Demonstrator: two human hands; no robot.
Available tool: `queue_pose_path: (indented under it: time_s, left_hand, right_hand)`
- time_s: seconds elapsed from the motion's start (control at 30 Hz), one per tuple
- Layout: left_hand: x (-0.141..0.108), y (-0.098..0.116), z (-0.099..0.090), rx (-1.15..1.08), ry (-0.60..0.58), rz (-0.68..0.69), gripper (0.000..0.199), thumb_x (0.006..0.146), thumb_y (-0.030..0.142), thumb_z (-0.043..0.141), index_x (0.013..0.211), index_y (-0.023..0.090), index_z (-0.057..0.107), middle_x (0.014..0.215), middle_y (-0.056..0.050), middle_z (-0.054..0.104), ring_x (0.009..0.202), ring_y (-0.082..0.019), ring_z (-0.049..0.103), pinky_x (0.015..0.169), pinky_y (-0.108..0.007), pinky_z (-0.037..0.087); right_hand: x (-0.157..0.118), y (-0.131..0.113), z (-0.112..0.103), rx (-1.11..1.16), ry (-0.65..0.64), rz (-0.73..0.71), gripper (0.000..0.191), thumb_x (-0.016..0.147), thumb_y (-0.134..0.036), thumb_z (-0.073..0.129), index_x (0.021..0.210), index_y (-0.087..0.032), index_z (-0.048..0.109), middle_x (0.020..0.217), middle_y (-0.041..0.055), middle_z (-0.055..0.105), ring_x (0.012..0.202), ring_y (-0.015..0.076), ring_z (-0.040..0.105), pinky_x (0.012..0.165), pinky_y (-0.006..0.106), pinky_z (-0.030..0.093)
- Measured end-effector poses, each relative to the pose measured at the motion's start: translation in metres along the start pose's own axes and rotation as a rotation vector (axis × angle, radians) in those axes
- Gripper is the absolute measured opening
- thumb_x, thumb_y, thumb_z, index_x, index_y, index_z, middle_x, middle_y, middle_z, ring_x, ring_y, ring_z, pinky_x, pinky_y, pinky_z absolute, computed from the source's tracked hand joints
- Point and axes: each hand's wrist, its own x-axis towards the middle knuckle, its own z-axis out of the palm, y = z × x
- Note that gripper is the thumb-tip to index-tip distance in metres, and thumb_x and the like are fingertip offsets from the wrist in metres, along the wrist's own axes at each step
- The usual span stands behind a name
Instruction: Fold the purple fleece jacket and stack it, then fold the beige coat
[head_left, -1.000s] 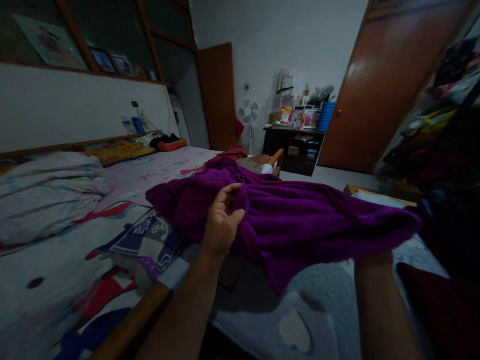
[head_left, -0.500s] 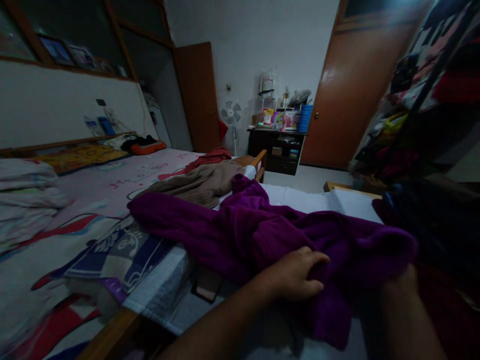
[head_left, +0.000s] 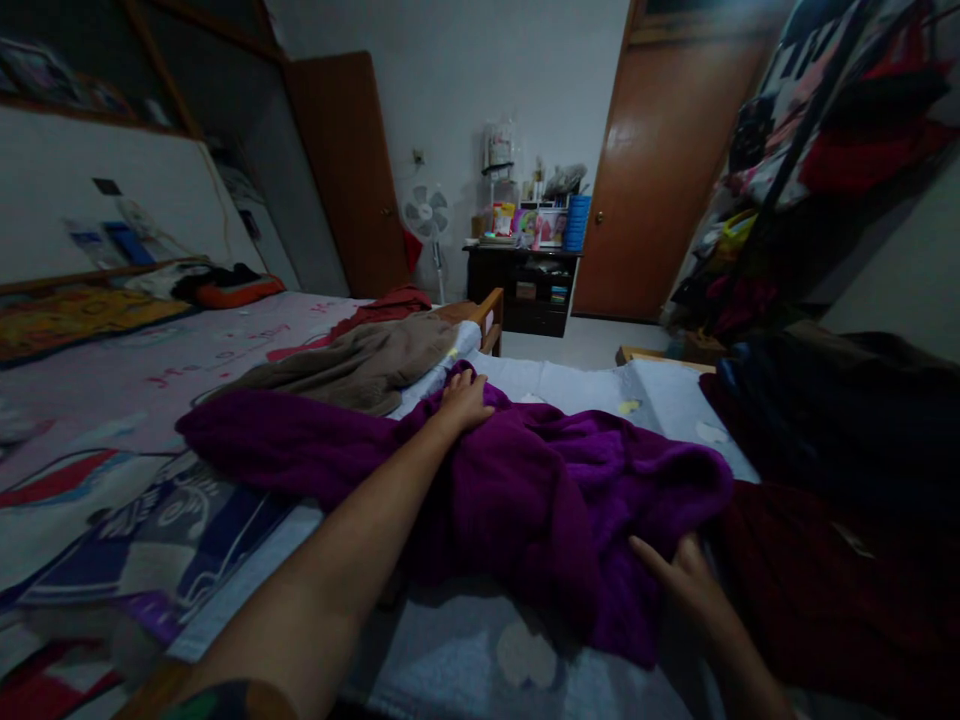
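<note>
The purple cloth [head_left: 517,490] is best smoothed gently by the right hand [head_left: 688,578], fingers spread, while its far edge is steadied by the left hand [head_left: 466,402], pinch unclear.

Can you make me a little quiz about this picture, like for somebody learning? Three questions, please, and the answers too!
1. True or false: the left hand is touching the purple cloth.
2. What colour is the door just right of the dark cabinet? (a) green (b) brown (c) yellow
3. Fill the gap: in the picture, the dark red cloth lies to the ____ of the purple cloth.

Key: 1 true; 2 b; 3 right.
</note>
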Motion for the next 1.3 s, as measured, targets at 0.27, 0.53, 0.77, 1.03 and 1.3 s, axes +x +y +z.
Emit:
queue_pose_path:
  time_s: [0.27,0.53,0.77,1.03,1.3]
  left_hand:
    - [0.033,-0.025,0.056,-0.208,-0.336,-0.006,0.107,0.049,0.025,0.078,0.146,0.027,0.034,0.161,-0.017,0.004,0.138,-0.041,0.032,0.103,-0.044,0.037]
    - [0.028,-0.029,0.061,-0.405,-0.298,0.040,0.032,0.049,0.019,0.070,0.080,0.021,0.066,0.089,-0.003,0.070,0.092,-0.025,0.062,0.081,-0.029,0.045]
    - [-0.008,-0.015,0.039,-0.786,-0.034,-0.096,0.022,0.053,0.018,0.064,0.071,0.019,0.052,0.067,0.004,0.055,0.069,-0.014,0.052,0.063,-0.024,0.041]
    - [-0.052,0.050,0.014,-1.427,0.123,-0.375,0.034,0.058,0.024,0.067,0.083,0.021,0.045,0.069,0.004,0.058,0.062,-0.013,0.059,0.063,-0.027,0.050]
    - [-0.124,0.087,0.005,-1.480,-0.357,-0.310,0.036,0.059,0.029,0.075,0.087,0.021,0.053,0.069,0.003,0.060,0.060,-0.012,0.058,0.059,-0.023,0.047]
  right_hand:
    - [-0.012,0.002,0.009,-0.129,-0.044,-0.037,0.099,0.066,-0.045,0.069,0.149,-0.021,0.020,0.141,0.0156,0.048,0.130,0.0345,0.047,0.108,0.047,0.038]
    - [0.017,-0.030,0.015,0.284,0.021,0.020,0.082,0.069,-0.033,0.066,0.144,-0.030,0.033,0.132,0.0059,0.058,0.119,0.0278,0.058,0.102,0.043,0.046]
    - [0.088,-0.085,0.003,0.668,0.149,0.075,0.075,0.056,-0.013,0.063,0.129,-0.026,0.051,0.095,0.0009,0.071,0.081,0.0213,0.069,0.076,0.035,0.058]
    - [0.191,-0.145,-0.021,0.682,0.292,-0.153,0.044,0.064,-0.007,0.058,0.106,-0.018,0.060,0.077,-0.0048,0.066,0.063,0.0099,0.061,0.069,0.025,0.054]
    - [0.212,-0.131,-0.012,0.311,-0.034,0.040,0.046,0.062,-0.006,0.062,0.108,-0.014,0.060,0.072,-0.0010,0.067,0.058,0.0135,0.059,0.061,0.028,0.050]
